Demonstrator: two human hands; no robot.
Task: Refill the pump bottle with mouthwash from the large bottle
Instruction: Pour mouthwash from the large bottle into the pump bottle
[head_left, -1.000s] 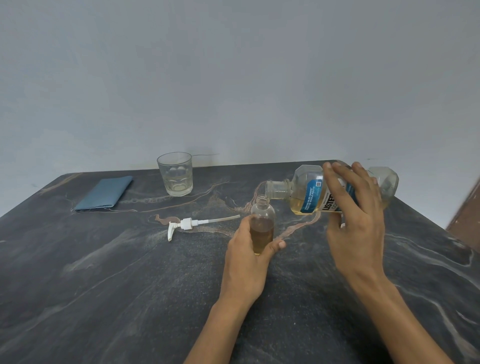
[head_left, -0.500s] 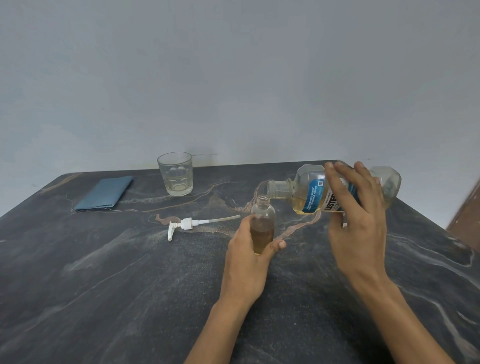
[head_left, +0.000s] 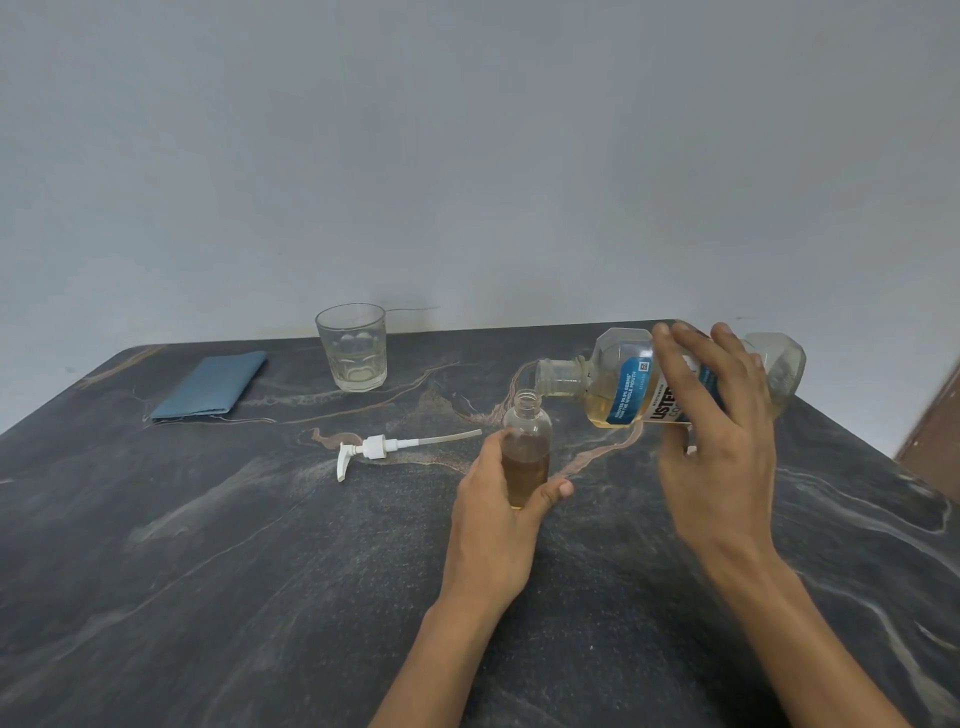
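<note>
On the dark marbled table (head_left: 208, 571): everything sat or was held over this one surface, against a pale wall.
Pump bottle (head_left: 526, 447): stood upright near the table's middle, uncapped, amber liquid filling roughly its lower half.
Left hand (head_left: 498, 525): fingers and thumb were curled round the pump bottle's lower body, holding it from the 6 o'clock side.
Large bottle (head_left: 623, 395): lay nearly level in the air at 2 o'clock from the pump bottle, its open neck pointing toward 9 o'clock and sitting just above and beside the small bottle's mouth; a shallow pool of yellow mouthwash lay along its lower side.
Right hand (head_left: 717, 447): fingers were wrapped over the large bottle's labelled middle, thumb beneath.
Pump head (head_left: 379, 448): lay flat at 9 o'clock from the pump bottle, its tube toward that bottle.
Glass (head_left: 352, 347): stood upright at 11 o'clock.
Blue cloth (head_left: 210, 385): lay folded, at 9 o'clock from the glass.
</note>
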